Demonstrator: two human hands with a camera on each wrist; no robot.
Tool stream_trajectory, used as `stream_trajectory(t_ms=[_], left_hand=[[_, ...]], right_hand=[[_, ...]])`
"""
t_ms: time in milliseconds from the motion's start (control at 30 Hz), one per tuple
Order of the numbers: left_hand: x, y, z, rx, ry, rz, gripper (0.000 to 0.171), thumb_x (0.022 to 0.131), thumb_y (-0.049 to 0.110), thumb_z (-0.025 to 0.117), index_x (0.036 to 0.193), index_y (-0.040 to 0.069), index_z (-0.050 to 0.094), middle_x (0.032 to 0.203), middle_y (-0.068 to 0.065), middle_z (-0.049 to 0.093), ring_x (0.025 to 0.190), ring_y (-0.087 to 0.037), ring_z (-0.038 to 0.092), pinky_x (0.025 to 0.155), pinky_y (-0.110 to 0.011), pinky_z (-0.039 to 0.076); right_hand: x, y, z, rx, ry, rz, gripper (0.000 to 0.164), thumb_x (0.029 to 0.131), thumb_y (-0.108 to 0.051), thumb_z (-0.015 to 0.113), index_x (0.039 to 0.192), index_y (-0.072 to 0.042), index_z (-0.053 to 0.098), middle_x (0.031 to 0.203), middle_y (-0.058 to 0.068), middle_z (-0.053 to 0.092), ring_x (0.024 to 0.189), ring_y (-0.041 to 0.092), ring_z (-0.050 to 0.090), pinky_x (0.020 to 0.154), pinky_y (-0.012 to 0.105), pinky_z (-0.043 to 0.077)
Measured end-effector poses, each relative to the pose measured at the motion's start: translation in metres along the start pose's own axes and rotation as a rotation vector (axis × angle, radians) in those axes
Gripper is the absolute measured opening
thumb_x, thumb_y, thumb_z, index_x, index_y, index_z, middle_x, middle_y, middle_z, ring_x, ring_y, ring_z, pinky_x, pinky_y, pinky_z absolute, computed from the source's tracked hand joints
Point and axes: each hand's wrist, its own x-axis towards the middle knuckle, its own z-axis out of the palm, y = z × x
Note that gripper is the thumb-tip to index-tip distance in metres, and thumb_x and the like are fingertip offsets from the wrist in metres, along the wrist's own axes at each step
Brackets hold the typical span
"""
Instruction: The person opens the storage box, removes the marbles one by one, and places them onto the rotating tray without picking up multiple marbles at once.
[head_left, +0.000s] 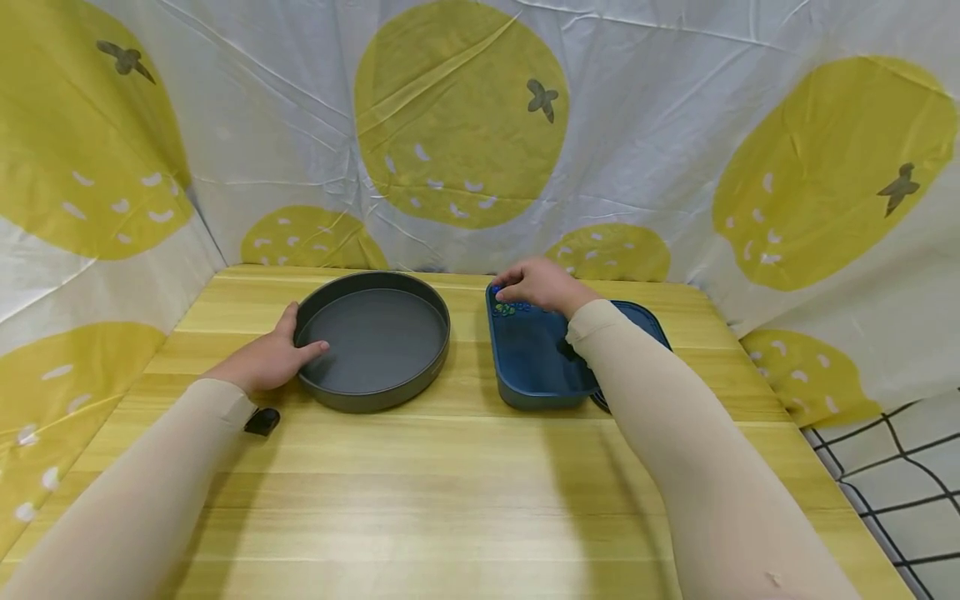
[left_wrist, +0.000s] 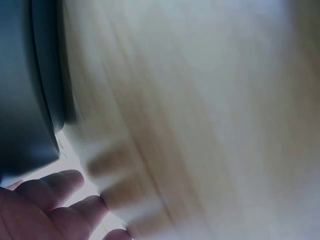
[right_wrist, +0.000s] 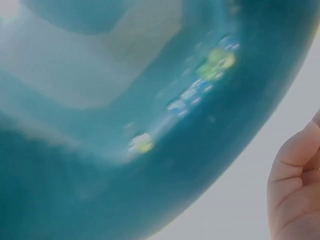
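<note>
I could pass between the pan (head_left: 375, 346) and the box (head_left: 532, 358); the table (head_left: 420, 500) has wide room in front; the cloth (head_left: 637, 125) stands in the way behind them.

Round pan (head_left: 375, 337): dark grey, shallow, flat, open side up. Blue box (head_left: 534, 362): rectangular, rounded corners, open top, sits flat to the right of the pan, not touching, long side running away from the near edge. Small beads (head_left: 505, 309): shiny blue and green, inside the box, at its far end, shape too blurred
</note>
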Motion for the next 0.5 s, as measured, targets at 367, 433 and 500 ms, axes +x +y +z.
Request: stream_trajectory(t_ms=[367, 433, 500], left_hand=[[0.001, 0.001, 0.001, -0.004, -0.008, -0.012, 0.112, 0.105, 0.07, 0.041, 0.162, 0.003, -0.028, 0.17, -0.038, 0.005, 0.15, -0.062, 0.027, 0.121, -0.072, 0.027], [0.001, -0.001, 0.001, 0.002, -0.004, -0.014, 0.111, 0.105, 0.069, 0.042, 0.162, 0.002, -0.027, 0.169, -0.039, 0.006, 0.149, -0.063, 0.027, 0.12, -0.072, 0.028], [0.0, -0.001, 0.0, 0.0, -0.001, -0.016, 0.111, 0.106, 0.068, 0.042, 0.162, 0.002, -0.027, 0.169, -0.039, 0.006, 0.15, -0.063, 0.027, 0.12, -0.072, 0.028]], right_hand=[[0.008, -0.055, 0.022, 0.012, -0.04, -0.097, 0.034, 0.103, -0.032, 0.071, 0.135, -0.02, 0.074, 0.141, 0.005, 0.069, 0.129, 0.025, 0.064, 0.104, 0.042, 0.054], [0.011, -0.065, 0.027, -0.004, -0.056, -0.129, 0.034, 0.103, -0.033, 0.071, 0.135, -0.02, 0.074, 0.139, 0.005, 0.07, 0.129, 0.025, 0.064, 0.103, 0.041, 0.055], [0.013, -0.076, 0.032, -0.019, -0.07, -0.164, 0.033, 0.103, -0.032, 0.071, 0.133, -0.02, 0.075, 0.133, 0.004, 0.073, 0.124, 0.023, 0.065, 0.1, 0.04, 0.055]])
